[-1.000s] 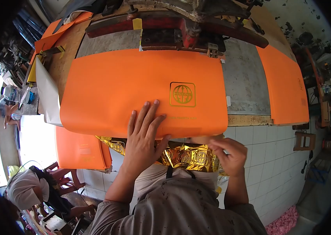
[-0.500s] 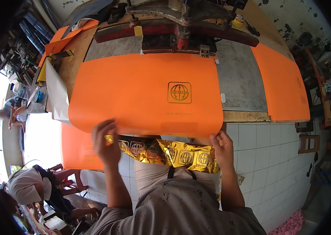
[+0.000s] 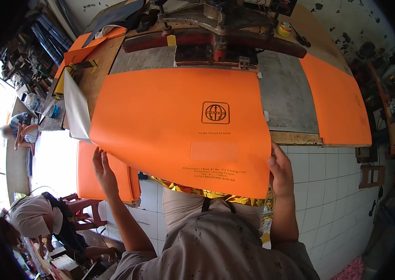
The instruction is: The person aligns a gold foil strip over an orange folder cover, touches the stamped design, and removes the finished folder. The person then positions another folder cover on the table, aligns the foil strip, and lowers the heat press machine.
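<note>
A large orange sheet [image 3: 160,107] lies on the press bed, its front part hanging past the edge over my lap. It bears a globe emblem and several lines of print. My right hand [image 3: 280,170] holds the sheet's right edge, thumb at the margin. Beside the sheet's left front corner is my left hand [image 3: 104,170], fingers apart, the fingertips close to the edge; whether they touch it is unclear. Gold foil [image 3: 207,192] with a printed pattern shows below the sheet, mostly covered by it.
Above the sheet's far edge stands a dark press with a red bar [image 3: 263,43]. Orange sheets lie at the right [image 3: 337,107] and on a lower stack at the left [image 3: 102,179]. A person [image 3: 38,217] bends at lower left; another person [image 3: 22,126] sits farther back.
The sheet's front part has unfolded toward me, showing more print and covering most of the foil. My left hand has moved left and down; my right hand has shifted slightly right with the edge.
</note>
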A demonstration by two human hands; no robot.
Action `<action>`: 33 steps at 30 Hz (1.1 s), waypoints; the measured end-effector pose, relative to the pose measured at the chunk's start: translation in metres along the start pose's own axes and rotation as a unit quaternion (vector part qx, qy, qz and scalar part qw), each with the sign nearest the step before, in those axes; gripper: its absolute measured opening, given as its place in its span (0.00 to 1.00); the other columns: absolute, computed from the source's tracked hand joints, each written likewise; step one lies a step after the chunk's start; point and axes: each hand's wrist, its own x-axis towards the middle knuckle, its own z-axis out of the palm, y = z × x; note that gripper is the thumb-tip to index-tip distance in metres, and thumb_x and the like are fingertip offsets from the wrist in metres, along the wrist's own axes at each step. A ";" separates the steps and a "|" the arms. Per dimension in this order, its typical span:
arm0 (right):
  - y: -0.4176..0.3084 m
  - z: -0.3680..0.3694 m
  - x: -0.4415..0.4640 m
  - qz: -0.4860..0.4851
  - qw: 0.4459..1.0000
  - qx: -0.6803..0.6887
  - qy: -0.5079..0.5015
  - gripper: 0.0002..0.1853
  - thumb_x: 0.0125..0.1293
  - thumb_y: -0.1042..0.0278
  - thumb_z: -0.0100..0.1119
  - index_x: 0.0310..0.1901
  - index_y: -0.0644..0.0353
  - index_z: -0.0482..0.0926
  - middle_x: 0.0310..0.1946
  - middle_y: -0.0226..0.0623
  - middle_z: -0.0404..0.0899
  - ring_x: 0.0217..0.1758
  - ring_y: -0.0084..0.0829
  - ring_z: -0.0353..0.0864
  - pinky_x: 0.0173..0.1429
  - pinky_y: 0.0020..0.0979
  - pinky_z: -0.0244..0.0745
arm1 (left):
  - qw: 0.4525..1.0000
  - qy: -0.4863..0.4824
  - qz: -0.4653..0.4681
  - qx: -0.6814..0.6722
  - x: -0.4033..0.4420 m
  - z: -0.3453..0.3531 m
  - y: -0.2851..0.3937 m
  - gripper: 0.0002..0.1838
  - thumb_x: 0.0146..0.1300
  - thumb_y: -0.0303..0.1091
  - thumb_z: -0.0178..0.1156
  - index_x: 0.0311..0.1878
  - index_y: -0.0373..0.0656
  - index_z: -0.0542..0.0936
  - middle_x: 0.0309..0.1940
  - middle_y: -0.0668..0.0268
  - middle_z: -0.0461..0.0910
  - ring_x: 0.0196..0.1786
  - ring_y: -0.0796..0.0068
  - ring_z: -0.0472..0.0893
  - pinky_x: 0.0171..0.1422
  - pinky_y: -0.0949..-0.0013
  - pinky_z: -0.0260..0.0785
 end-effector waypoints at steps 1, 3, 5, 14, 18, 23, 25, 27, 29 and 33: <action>-0.007 0.005 0.007 0.000 1.000 -0.003 -0.007 0.33 0.77 0.71 0.62 0.78 0.70 0.62 0.59 0.37 0.83 0.61 0.19 0.81 0.64 0.25 0.73 | 0.999 -0.002 -0.016 -0.027 0.003 -0.003 -0.001 0.24 0.84 0.42 0.54 0.74 0.38 0.72 0.63 0.58 0.81 0.66 0.67 0.80 0.74 0.62 0.68; -0.020 0.011 0.007 0.005 0.999 -0.032 -0.025 0.35 0.77 0.73 0.61 0.80 0.71 0.58 0.63 0.40 0.82 0.65 0.21 0.80 0.67 0.27 0.72 | 0.995 -0.007 -0.048 -0.083 0.011 -0.013 -0.006 0.25 0.84 0.42 0.56 0.74 0.37 0.72 0.62 0.58 0.81 0.66 0.67 0.80 0.74 0.64 0.68; -0.034 0.013 -0.001 0.016 0.995 -0.088 -0.039 0.36 0.77 0.76 0.60 0.81 0.72 0.56 0.65 0.42 0.81 0.68 0.24 0.78 0.70 0.29 0.71 | 0.990 -0.021 -0.051 -0.129 0.023 -0.039 -0.038 0.26 0.82 0.43 0.58 0.73 0.35 0.73 0.58 0.61 0.82 0.62 0.74 0.80 0.70 0.65 0.71; -0.118 -0.055 -0.064 -0.059 0.975 -0.209 0.048 0.41 0.65 0.77 0.64 0.80 0.72 0.62 0.72 0.45 0.76 0.75 0.29 0.74 0.76 0.33 0.69 | 0.872 -0.349 -0.076 -0.335 -0.042 -0.057 0.059 0.51 0.59 0.50 0.72 0.77 0.26 0.65 0.65 0.51 0.79 0.67 0.59 0.81 0.70 0.57 0.74; -0.203 -0.173 -0.055 -0.062 0.921 -0.357 0.141 0.40 0.60 0.74 0.59 0.78 0.71 0.66 0.72 0.40 0.77 0.73 0.28 0.76 0.78 0.29 0.67 | 0.818 -0.433 -0.096 -0.367 -0.099 0.008 0.122 0.43 0.54 0.34 0.75 0.71 0.30 0.69 0.57 0.57 0.84 0.61 0.64 0.84 0.68 0.62 0.74; -0.356 -0.317 -0.032 -0.061 0.879 -0.441 0.170 0.32 0.71 0.68 0.54 0.77 0.61 0.71 0.70 0.37 0.79 0.70 0.30 0.79 0.77 0.33 0.68 | 0.729 -0.585 0.122 -0.334 -0.187 0.159 0.230 0.41 0.76 0.25 0.64 0.83 0.36 0.50 0.58 0.54 0.83 0.51 0.67 0.88 0.52 0.64 0.81; -0.400 -0.360 -0.030 -0.064 0.817 -0.496 0.286 0.32 0.74 0.65 0.54 0.79 0.59 0.69 0.71 0.38 0.79 0.71 0.32 0.79 0.77 0.34 0.69 | 0.701 -0.598 0.159 -0.354 -0.206 0.224 0.264 0.41 0.78 0.26 0.61 0.83 0.35 0.47 0.50 0.54 0.84 0.39 0.68 0.87 0.42 0.66 0.79; -0.425 -0.401 -0.038 -0.085 0.733 -0.564 0.370 0.32 0.76 0.63 0.55 0.80 0.57 0.68 0.71 0.40 0.78 0.71 0.36 0.79 0.77 0.37 0.69 | 0.672 -0.616 0.119 -0.392 -0.214 0.269 0.309 0.42 0.79 0.28 0.59 0.84 0.35 0.43 0.43 0.53 0.85 0.31 0.68 0.86 0.35 0.67 0.77; -0.416 -0.460 -0.037 -0.124 0.631 -0.641 0.420 0.33 0.76 0.60 0.57 0.81 0.54 0.67 0.72 0.42 0.78 0.71 0.39 0.80 0.77 0.40 0.70 | 0.659 -0.630 0.041 -0.410 -0.221 0.321 0.323 0.43 0.81 0.29 0.57 0.85 0.37 0.38 0.46 0.53 0.84 0.35 0.69 0.87 0.38 0.70 0.79; -0.302 -0.415 0.004 0.072 0.476 -0.778 0.404 0.34 0.79 0.52 0.61 0.79 0.59 0.67 0.80 0.54 0.64 0.84 0.52 0.62 0.83 0.51 0.62 | 0.719 -0.613 -0.022 -0.328 -0.235 0.350 0.309 0.46 0.80 0.33 0.58 0.87 0.38 0.38 0.48 0.51 0.86 0.41 0.66 0.89 0.42 0.68 0.80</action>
